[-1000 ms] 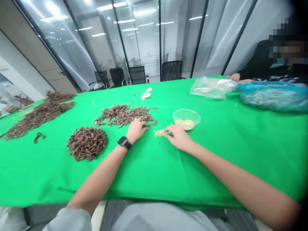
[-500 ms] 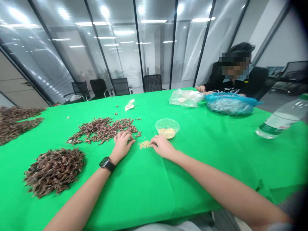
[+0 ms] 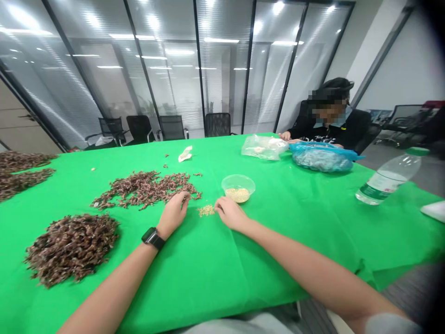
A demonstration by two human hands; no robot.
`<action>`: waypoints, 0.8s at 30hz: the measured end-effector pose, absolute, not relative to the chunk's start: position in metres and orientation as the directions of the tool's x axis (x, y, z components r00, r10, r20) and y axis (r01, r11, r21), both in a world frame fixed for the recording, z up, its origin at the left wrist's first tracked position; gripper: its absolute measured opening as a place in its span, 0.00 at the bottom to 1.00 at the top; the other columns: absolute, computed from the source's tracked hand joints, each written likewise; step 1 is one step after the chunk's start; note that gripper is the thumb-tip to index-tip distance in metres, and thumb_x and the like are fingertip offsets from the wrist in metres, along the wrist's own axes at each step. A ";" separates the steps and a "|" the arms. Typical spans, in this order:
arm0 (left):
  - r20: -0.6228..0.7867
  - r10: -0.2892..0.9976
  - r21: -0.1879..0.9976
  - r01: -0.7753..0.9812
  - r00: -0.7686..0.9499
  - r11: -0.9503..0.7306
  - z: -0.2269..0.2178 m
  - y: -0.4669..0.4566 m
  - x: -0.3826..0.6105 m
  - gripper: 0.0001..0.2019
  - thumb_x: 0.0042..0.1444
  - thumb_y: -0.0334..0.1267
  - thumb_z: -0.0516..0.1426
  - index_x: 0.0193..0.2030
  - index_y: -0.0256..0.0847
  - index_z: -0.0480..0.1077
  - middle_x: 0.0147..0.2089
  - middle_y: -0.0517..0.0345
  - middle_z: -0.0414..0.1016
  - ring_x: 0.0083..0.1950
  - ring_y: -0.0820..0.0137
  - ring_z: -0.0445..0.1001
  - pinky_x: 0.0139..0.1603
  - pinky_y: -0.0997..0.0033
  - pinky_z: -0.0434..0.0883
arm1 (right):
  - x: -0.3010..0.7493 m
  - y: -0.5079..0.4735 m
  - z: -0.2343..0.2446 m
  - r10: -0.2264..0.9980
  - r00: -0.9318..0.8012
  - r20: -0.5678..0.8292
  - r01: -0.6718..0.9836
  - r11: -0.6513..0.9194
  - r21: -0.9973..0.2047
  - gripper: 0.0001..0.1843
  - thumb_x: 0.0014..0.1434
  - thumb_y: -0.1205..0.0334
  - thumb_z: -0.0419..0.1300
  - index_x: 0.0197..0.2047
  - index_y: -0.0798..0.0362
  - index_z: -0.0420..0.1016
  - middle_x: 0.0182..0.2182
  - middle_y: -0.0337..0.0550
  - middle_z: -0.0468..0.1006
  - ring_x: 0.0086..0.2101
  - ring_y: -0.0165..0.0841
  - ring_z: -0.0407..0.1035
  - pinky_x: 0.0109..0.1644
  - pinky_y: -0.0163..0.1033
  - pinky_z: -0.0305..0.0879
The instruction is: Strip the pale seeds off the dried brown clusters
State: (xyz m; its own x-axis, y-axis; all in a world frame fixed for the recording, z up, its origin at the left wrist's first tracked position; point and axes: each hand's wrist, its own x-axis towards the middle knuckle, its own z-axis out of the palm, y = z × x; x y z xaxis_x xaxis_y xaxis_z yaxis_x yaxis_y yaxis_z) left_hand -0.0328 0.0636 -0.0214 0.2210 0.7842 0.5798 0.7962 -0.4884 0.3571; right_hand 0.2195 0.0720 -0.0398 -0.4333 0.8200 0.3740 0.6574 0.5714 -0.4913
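My left hand [image 3: 174,213], with a black watch on its wrist, rests at the near edge of a spread of brown dried pods [image 3: 146,188]; its fingers are curled together over some of them. My right hand [image 3: 229,212] lies on the green tablecloth [image 3: 222,260] with fingertips pinched at a small heap of pale seeds [image 3: 206,210]. Just beyond that heap stands a clear plastic bowl [image 3: 238,186] holding more pale seeds. A denser mound of brown pods [image 3: 71,246] sits to the near left.
More brown pods [image 3: 19,171] lie far left. Across the table a seated person [image 3: 330,120] has hands by a clear bag [image 3: 264,146] and a blue bag [image 3: 321,157]. A water bottle [image 3: 387,178] lies at right. Office chairs line the glass wall.
The view has swung to the right, bringing the other person and the bottle into sight. My left hand has slid to the pods' near edge; my right hand stays at the seed heap.
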 end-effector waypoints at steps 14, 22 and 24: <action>0.425 0.854 0.323 0.831 0.300 -0.453 -0.011 0.041 -0.003 0.11 0.66 0.46 0.56 0.45 0.44 0.77 0.27 0.62 0.76 0.27 0.71 0.72 0.31 0.72 0.63 | 0.214 0.063 -0.037 0.811 -0.427 0.399 0.607 0.585 -0.539 0.04 0.67 0.68 0.54 0.39 0.53 0.67 0.36 0.43 0.73 0.40 0.35 0.66 0.45 0.41 0.62; 0.458 0.798 0.263 0.799 0.391 -0.541 -0.024 0.043 0.002 0.14 0.68 0.46 0.55 0.50 0.47 0.80 0.35 0.56 0.82 0.34 0.69 0.77 0.39 0.71 0.67 | 0.207 0.050 -0.036 0.790 -0.446 0.420 0.454 0.604 -0.655 0.06 0.70 0.65 0.50 0.40 0.52 0.66 0.34 0.40 0.71 0.36 0.33 0.65 0.42 0.38 0.61; 0.452 0.787 0.249 0.787 0.421 -0.564 -0.028 0.044 0.002 0.14 0.69 0.45 0.54 0.49 0.47 0.80 0.35 0.55 0.82 0.34 0.69 0.77 0.38 0.71 0.67 | 0.206 0.048 -0.034 0.786 -0.453 0.421 0.435 0.607 -0.665 0.05 0.70 0.66 0.51 0.40 0.52 0.65 0.33 0.40 0.71 0.35 0.33 0.65 0.41 0.38 0.61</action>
